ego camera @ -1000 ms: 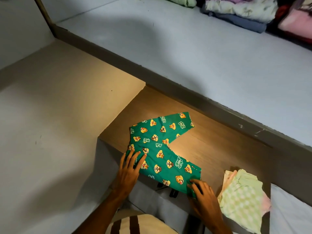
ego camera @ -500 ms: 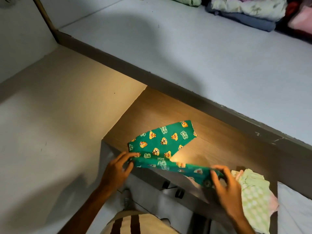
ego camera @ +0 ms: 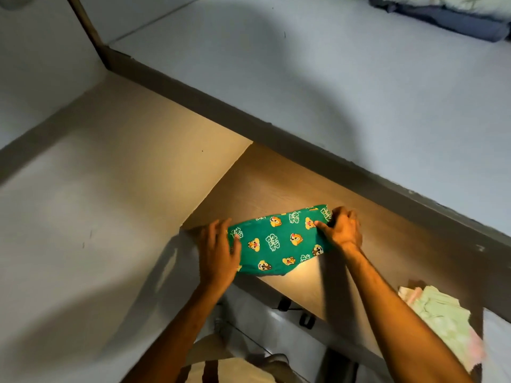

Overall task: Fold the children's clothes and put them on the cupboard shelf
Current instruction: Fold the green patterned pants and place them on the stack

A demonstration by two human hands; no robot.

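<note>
Green trousers (ego camera: 279,241) lie crosswise — long axis left-right — between both hands

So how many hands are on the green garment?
2. The left hand lies on the garment's left end; the right hand grips its right end.

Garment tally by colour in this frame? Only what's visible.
Green printed: 1, the trousers held by left hand and right hand on the shelf.
Pale green/pink: 1 pile, piece count unclear.
Blue: 1 bundle, top right.
Total: 3
</note>
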